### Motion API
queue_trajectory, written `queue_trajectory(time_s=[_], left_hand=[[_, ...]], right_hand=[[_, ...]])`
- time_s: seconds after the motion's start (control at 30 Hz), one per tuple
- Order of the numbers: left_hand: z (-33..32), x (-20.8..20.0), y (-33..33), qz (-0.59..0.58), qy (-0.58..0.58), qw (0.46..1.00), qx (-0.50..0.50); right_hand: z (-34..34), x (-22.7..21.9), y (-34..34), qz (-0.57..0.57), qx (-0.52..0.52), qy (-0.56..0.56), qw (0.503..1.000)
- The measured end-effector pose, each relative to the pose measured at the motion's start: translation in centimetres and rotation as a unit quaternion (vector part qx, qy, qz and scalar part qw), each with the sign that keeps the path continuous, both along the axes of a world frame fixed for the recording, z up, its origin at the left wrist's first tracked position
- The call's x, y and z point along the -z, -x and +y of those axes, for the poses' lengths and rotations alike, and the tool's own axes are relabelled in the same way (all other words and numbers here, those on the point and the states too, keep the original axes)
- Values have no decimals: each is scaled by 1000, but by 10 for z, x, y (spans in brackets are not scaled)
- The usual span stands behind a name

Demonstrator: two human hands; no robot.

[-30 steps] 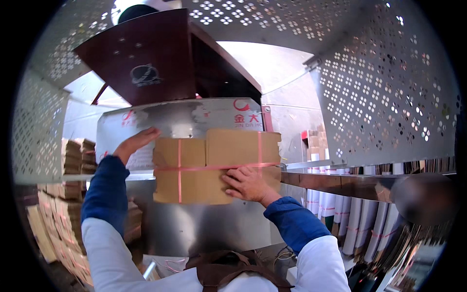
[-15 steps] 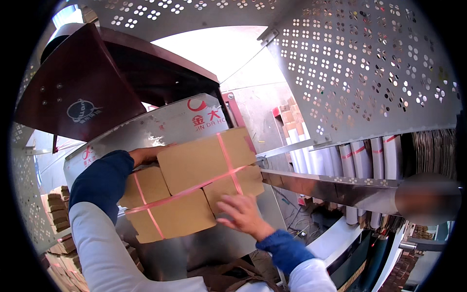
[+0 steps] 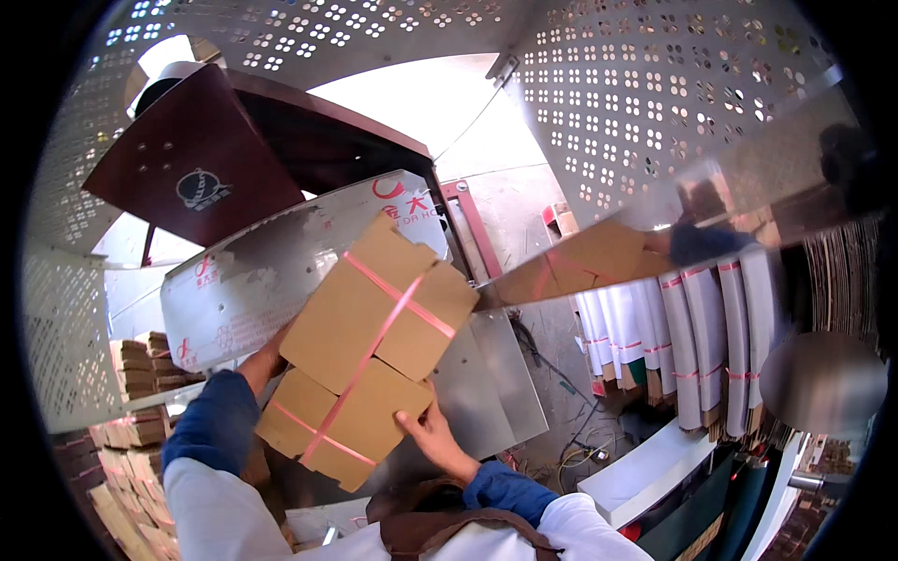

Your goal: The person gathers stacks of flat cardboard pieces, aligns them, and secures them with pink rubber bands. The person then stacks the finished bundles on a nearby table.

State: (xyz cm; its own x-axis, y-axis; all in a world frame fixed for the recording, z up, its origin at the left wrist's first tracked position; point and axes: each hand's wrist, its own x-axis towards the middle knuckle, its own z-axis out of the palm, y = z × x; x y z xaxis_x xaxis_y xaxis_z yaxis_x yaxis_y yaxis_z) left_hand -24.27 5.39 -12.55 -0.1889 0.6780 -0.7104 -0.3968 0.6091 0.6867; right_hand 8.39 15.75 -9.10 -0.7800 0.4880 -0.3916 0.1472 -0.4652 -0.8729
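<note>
A bundle of flat brown cardboard pieces (image 3: pixel 323 313), bound crosswise with pink strapping (image 3: pixel 382 329), is tilted at an angle over the metal worktable (image 3: pixel 500 374). My left hand (image 3: pixel 263 366) grips the bundle's left edge, its fingertips hidden behind the cardboard. At the lower right corner, my right hand (image 3: pixel 436 438) is closed on the bundle, with the thumb on top and the other fingers mostly out of sight. The bundle's upper right corner lies close to a shiny metal strip (image 3: pixel 561 266); I cannot tell whether they touch.
Beyond the bundle stand a dark red machine housing (image 3: pixel 196 154) and a printed metal plate (image 3: pixel 253 299). Perforated grey panels (image 3: pixel 636 122) rise around the worktable. Stacked cardboard bundles (image 3: pixel 140 463) are at the left; strapped white bundles (image 3: pixel 687 355) line the right. Cables (image 3: pixel 580 453) lie on the floor.
The bundle has turned counterclockwise and its near end is lower. My right hand has gone from loose fingers over it to gripping its corner. My left hand has moved nearer me.
</note>
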Motion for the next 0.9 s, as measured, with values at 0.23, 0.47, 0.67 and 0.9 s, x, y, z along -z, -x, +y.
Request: queue_trajectory(time_s=[0.23,0.47,0.67,0.9], left_hand=[[-70,-6,-121,-76,7,953,-292],[-113,-14,-191,-141,2,873,-467],[-55,-62,-238,76,2,900,-429],[10,-38,-252,44,-60,907,-414]], right_hand=[[61,-48,-2,-148,-155,-231,949],[72,4,-62,-84,-184,-197,959],[78,12,-78,-51,-145,-160,975],[135,8,-74,-38,-100,-169,980]])
